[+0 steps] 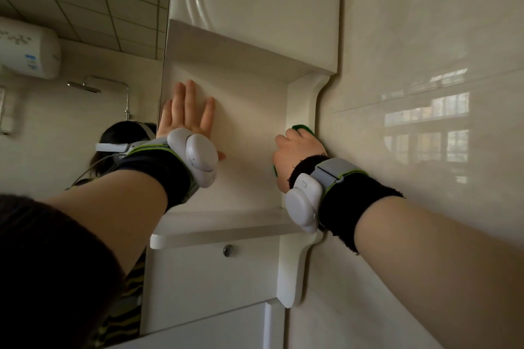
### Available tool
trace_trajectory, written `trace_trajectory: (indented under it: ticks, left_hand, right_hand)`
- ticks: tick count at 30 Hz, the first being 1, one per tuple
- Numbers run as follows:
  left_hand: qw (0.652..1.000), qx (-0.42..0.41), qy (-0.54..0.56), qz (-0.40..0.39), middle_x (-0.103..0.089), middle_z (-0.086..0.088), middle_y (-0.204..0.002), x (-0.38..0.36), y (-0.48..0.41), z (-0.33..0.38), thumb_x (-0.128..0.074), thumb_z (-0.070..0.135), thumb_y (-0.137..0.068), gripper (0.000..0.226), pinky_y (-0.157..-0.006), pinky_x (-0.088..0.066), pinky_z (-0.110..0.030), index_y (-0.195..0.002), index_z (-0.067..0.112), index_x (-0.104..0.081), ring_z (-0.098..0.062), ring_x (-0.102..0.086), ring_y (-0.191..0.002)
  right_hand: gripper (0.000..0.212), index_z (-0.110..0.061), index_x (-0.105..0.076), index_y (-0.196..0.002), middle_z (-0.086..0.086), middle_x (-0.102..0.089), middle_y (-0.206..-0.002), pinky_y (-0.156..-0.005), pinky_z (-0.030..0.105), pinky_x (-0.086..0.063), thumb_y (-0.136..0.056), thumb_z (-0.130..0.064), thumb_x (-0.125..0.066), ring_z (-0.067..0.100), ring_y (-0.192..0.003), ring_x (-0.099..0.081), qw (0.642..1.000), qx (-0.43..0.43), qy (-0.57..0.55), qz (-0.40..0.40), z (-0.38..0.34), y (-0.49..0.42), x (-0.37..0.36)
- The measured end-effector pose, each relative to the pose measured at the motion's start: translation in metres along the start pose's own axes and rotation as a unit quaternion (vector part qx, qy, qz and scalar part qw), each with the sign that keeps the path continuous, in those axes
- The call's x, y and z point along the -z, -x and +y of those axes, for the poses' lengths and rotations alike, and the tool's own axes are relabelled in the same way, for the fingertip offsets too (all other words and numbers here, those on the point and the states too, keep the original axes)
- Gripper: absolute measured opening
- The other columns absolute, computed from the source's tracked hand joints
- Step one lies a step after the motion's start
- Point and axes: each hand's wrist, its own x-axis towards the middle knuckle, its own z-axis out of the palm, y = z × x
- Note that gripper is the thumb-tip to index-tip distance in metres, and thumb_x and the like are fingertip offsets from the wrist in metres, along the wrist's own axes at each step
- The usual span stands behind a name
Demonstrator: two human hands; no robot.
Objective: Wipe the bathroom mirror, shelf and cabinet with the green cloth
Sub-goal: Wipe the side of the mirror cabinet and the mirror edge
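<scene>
1. The right hand is curled around the green cloth and presses it to the side panel, just above the right end of the shelf. Only a green edge shows past the fingers.
2. The left hand is released and holds nothing. Its fingers are straight and lie flat on the back panel, above the left part of the shelf.
3. I judge the wiping is now in the space above the shelf. It cannot be told whether the mirror, left of the shelf, is already wiped, because no wet marks show.
4. The cabinet door above the shelf and the drawer below the shelf are both closed, so what is inside them is hidden.
</scene>
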Motion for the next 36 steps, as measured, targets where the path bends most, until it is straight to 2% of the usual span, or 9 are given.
trace_trajectory:
  ticks: [2, 8, 15, 18, 21, 24, 27, 32, 36]
  left_hand:
    - [1.000, -0.002, 0.005, -0.001, 0.013, -0.023, -0.151, 0.000, 0.000, -0.001, -0.054, 0.077, -0.066, 0.115, -0.111, -0.005, -0.044, -0.149, 0.014, -0.006, -0.038, 0.007, -0.139]
    - [1.000, -0.002, 0.013, -0.017, 0.029, -0.020, -0.144, -0.001, -0.001, 0.000, -0.049, 0.075, -0.071, 0.113, -0.111, -0.001, -0.043, -0.145, 0.015, 0.011, -0.036, 0.018, -0.135]
    - [0.999, 0.002, 0.016, -0.034, 0.034, -0.022, -0.139, 0.003, 0.001, 0.003, -0.047, 0.074, -0.074, 0.111, -0.113, -0.002, -0.043, -0.144, 0.015, 0.015, -0.038, 0.017, -0.137]
    - [0.999, 0.006, 0.021, -0.039, 0.036, -0.023, -0.139, 0.002, 0.000, 0.005, -0.047, 0.074, -0.074, 0.111, -0.112, 0.002, -0.043, -0.145, 0.015, 0.014, -0.038, 0.022, -0.135]
    - [0.999, 0.007, 0.023, -0.040, 0.039, -0.024, -0.135, 0.001, 0.000, 0.003, -0.047, 0.075, -0.073, 0.111, -0.106, 0.009, -0.042, -0.146, 0.015, 0.012, -0.038, 0.027, -0.129]
    - [0.999, 0.007, 0.029, -0.038, 0.035, -0.024, -0.138, 0.002, 0.000, 0.002, -0.047, 0.074, -0.073, 0.111, -0.104, 0.010, -0.042, -0.148, 0.014, 0.008, -0.039, 0.023, -0.131]
    - [0.999, 0.006, 0.025, -0.047, 0.036, -0.025, -0.136, 0.003, -0.001, 0.002, -0.047, 0.075, -0.072, 0.112, -0.103, 0.012, -0.043, -0.147, 0.014, 0.009, -0.039, 0.027, -0.128]
    - [0.997, 0.002, 0.039, -0.062, 0.043, -0.024, -0.132, 0.004, -0.002, 0.001, -0.046, 0.074, -0.075, 0.110, -0.106, 0.012, -0.042, -0.147, 0.015, 0.013, -0.038, 0.029, -0.129]
    - [0.996, 0.006, 0.029, -0.080, 0.047, -0.023, -0.129, 0.005, -0.002, 0.001, -0.044, 0.074, -0.076, 0.110, -0.113, 0.005, -0.043, -0.145, 0.016, 0.020, -0.038, 0.026, -0.134]
  right_hand:
    - [0.026, -0.015, -0.061, -0.107, 0.006, -0.043, -0.125, -0.102, 0.032, -0.021, -0.089, -0.020, -0.042, 0.025, -0.117, -0.032, 1.000, 0.011, -0.003, -0.028, -0.001, 0.002, 0.001]
    - [0.027, -0.012, -0.058, -0.110, 0.005, -0.044, -0.126, -0.101, 0.031, -0.022, -0.089, -0.021, -0.043, 0.024, -0.117, -0.033, 0.996, 0.028, -0.008, -0.080, -0.007, 0.010, -0.002]
    - [0.021, -0.015, -0.059, -0.103, 0.005, -0.048, -0.121, -0.099, 0.032, -0.025, -0.088, -0.018, -0.044, 0.024, -0.114, -0.035, 0.992, 0.048, -0.008, -0.121, -0.015, 0.017, -0.005]
    - [0.023, -0.017, -0.060, -0.107, 0.006, -0.046, -0.121, -0.098, 0.033, -0.027, -0.089, -0.016, -0.045, 0.025, -0.115, -0.036, 0.992, 0.049, -0.015, -0.118, -0.017, 0.019, -0.002]
    - [0.025, -0.018, -0.062, -0.107, 0.006, -0.045, -0.121, -0.089, 0.030, -0.028, -0.087, -0.013, -0.049, 0.026, -0.114, -0.037, 0.992, 0.041, -0.056, -0.107, -0.014, 0.022, 0.006]
    - [0.029, -0.025, -0.065, -0.106, 0.004, -0.045, -0.120, -0.089, 0.031, -0.029, -0.084, -0.011, -0.051, 0.026, -0.113, -0.037, 0.994, 0.027, -0.092, -0.054, -0.005, 0.026, 0.016]
    - [0.038, -0.026, -0.064, -0.109, 0.002, -0.044, -0.119, -0.092, 0.033, -0.029, -0.082, -0.003, -0.050, 0.024, -0.114, -0.034, 0.987, -0.024, -0.148, 0.054, 0.009, 0.026, 0.022]
    - [0.043, -0.016, -0.066, -0.106, 0.008, -0.048, -0.117, -0.088, 0.032, -0.029, -0.074, 0.007, -0.048, 0.028, -0.110, -0.038, 0.931, -0.126, -0.203, 0.274, 0.030, 0.014, 0.022]
    - [0.046, -0.012, -0.063, -0.107, 0.012, -0.046, -0.118, -0.087, 0.030, -0.030, -0.071, 0.011, -0.045, 0.030, -0.109, -0.037, 0.894, -0.180, -0.248, 0.326, 0.039, -0.002, 0.023]
